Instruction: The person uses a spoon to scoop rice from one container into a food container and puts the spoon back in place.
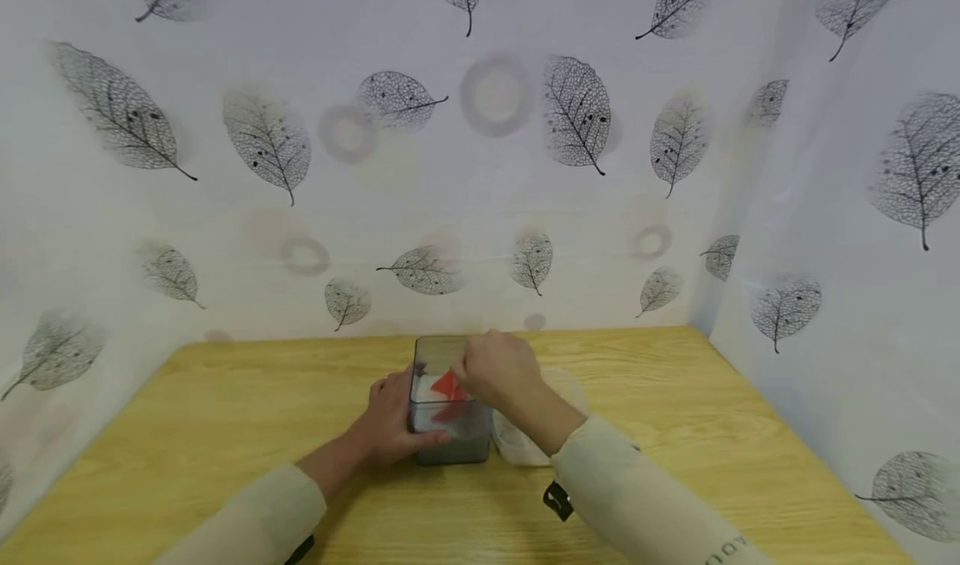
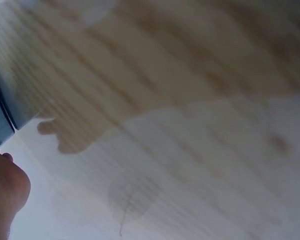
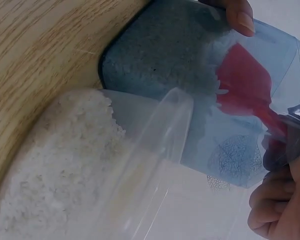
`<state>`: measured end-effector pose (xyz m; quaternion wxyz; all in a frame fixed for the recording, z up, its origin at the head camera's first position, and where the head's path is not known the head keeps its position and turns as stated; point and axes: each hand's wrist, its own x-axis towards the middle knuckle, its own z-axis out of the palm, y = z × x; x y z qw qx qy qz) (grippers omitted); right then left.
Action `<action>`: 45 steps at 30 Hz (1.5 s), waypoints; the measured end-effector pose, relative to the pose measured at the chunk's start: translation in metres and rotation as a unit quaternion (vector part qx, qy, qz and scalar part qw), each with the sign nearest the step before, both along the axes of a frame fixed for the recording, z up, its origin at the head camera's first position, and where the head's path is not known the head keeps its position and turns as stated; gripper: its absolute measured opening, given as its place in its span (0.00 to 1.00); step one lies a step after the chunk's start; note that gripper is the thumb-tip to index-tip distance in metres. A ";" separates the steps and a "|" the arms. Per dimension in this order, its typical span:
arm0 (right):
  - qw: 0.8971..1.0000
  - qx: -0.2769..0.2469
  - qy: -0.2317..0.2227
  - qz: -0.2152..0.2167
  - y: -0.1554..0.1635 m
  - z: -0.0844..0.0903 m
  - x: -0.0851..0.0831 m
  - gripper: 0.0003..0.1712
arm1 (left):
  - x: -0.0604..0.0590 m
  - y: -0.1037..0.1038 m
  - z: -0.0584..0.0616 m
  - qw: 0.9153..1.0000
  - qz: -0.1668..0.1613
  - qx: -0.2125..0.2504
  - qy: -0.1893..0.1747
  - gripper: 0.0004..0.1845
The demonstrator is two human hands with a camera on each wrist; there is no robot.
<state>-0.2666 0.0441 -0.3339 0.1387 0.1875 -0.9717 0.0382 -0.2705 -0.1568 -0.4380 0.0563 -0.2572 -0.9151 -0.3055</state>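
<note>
A tall see-through blue-grey container [image 1: 471, 450] stands on the table with white rice in its lower part [image 3: 155, 60]. My left hand [image 1: 390, 422] holds it from the left, thumb laid across its near face. With curled fingers my right hand [image 1: 498, 369] grips a red scoop [image 1: 448, 387] by its handle. The scoop's head [image 3: 245, 82] is inside the container, just above or touching the rice; I cannot tell which. To the right, partly behind my right forearm, sits a translucent bowl [image 3: 177, 112] of white rice [image 3: 45, 190].
The wood-grain table [image 1: 247, 398] reaches back to a pale wall covering [image 1: 480, 182] with a leaf print. More of that covering runs along both sides. The bowl stands close against the container's right side.
</note>
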 end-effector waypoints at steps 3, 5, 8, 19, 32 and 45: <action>1.000 0.001 -0.002 0.002 -0.002 -0.001 0.000 0.26 | 0.000 -0.002 -0.001 1.000 0.000 0.000 -0.002 0.60; 1.000 0.005 0.000 0.004 -0.003 -0.001 0.000 0.26 | 0.000 -0.003 -0.001 1.000 0.000 0.000 -0.008 0.60; 1.000 0.003 0.006 0.006 -0.002 -0.002 0.000 0.26 | 0.000 -0.003 -0.001 1.000 0.002 0.000 -0.011 0.60; 1.000 -0.019 0.007 0.003 0.000 -0.006 -0.001 0.28 | 0.002 -0.004 -0.002 1.000 -0.001 0.013 0.002 0.59; 0.999 -0.041 0.021 0.021 0.005 -0.008 -0.003 0.27 | 0.001 -0.002 0.001 1.000 -0.006 0.010 -0.005 0.59; 0.992 -0.076 0.089 0.056 0.010 -0.010 0.001 0.23 | 0.004 -0.001 0.003 1.000 -0.005 0.014 0.005 0.59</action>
